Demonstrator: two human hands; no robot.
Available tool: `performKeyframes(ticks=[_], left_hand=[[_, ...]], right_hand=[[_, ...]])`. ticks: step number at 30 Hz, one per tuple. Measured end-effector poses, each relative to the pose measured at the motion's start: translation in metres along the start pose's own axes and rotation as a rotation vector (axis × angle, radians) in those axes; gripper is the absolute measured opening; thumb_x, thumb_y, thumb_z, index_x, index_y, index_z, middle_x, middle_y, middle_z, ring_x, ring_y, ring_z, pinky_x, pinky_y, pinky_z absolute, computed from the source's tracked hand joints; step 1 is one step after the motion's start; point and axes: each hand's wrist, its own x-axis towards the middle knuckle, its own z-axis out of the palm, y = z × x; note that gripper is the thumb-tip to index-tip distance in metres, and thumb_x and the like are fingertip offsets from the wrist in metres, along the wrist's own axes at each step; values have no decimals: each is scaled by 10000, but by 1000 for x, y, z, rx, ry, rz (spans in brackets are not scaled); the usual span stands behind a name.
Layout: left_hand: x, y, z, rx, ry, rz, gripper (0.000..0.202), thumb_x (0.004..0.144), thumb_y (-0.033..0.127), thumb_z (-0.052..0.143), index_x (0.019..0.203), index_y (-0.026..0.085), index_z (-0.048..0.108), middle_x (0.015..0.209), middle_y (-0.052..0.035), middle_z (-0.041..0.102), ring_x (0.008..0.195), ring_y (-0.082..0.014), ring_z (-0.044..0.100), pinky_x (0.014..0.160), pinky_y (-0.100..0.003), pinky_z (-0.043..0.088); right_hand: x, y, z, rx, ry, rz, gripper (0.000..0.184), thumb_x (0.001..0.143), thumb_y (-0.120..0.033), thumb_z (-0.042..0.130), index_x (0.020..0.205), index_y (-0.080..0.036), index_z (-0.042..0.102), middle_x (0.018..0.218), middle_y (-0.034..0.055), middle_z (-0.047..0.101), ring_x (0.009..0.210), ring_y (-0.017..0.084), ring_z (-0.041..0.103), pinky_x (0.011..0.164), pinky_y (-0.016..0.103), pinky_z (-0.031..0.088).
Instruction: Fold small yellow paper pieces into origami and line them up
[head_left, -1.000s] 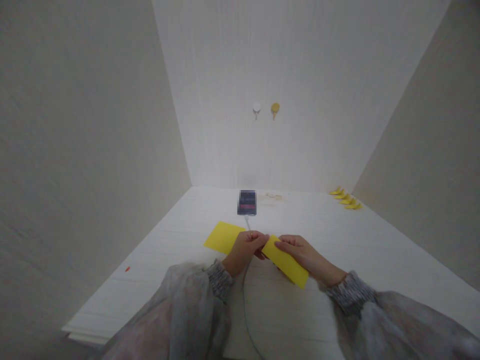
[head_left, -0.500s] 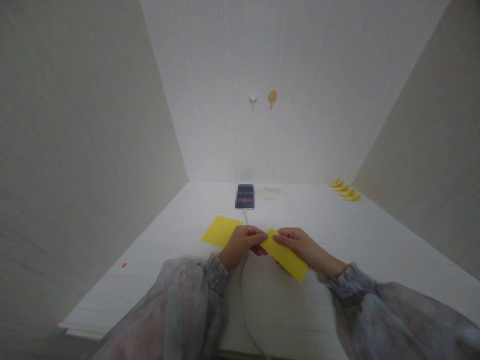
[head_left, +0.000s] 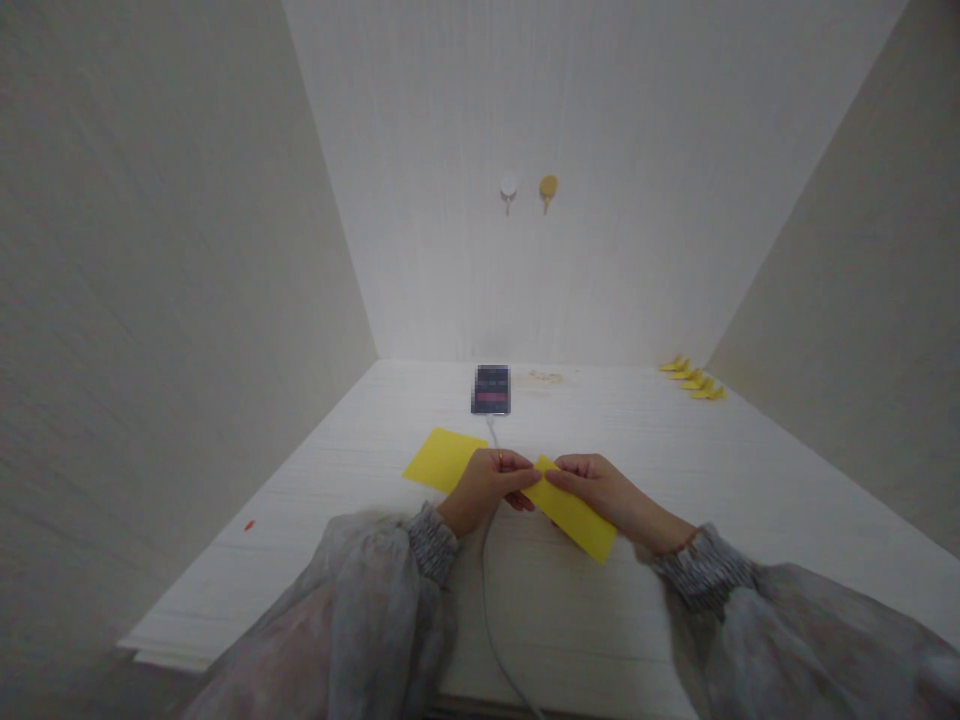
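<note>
Yellow paper strip (head_left: 579, 520), one: oblong, held between the two hands over the middle of the near part of the bench (head_left: 352, 430); set aslant, its far end at the fingertips, its near end pointing down and toward the right forearm.

Left hand (head_left: 489, 484), one: entering from the lower left, wrist bent so that the back of the hand faces up and the fingers point right; thumb laid straight, its tip on the far left corner of the strip; fingers curled beneath, closed to a light pinch on the paper. Ring (head_left: 500, 455) on a finger.

Right hand (head_left: 595, 482), one: entering from the lower right, forearm slanting inward and away; thumb stretched left across the strip, its tip just beside the left thumb; index finger bent beyond the far edge, the other fingers mostly hidden; grip narrowed on the paper.

Sleeves, two, grey and sheer, gathered at the wrists; elbows spread wide.

Yellow sheet (head_left: 441, 460), one: flat on the bench, partly covered by the left hand.

Phone (head_left: 491, 390), one, screen blurred: near the back wall, with cable (head_left: 487, 595) running toward the near edge.

Folded yellow pieces (head_left: 691, 378), several: in a row, far right corner.

Red scrap (head_left: 250, 525), one: far left.
</note>
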Motion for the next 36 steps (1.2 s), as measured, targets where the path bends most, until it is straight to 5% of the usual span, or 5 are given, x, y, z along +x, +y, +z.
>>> performKeyframes(ticks=[36], left_hand=[[0,-2,-4,-33,-107,-60,247,583,285,667,710,82,609,606,-47,626,452,-92,567,434,-169,441]], right_hand=[[-1,0,-1,-17,15,46,210,645,-364,597,665,-156,570,597,14,628,481,126,553,446,226,395]])
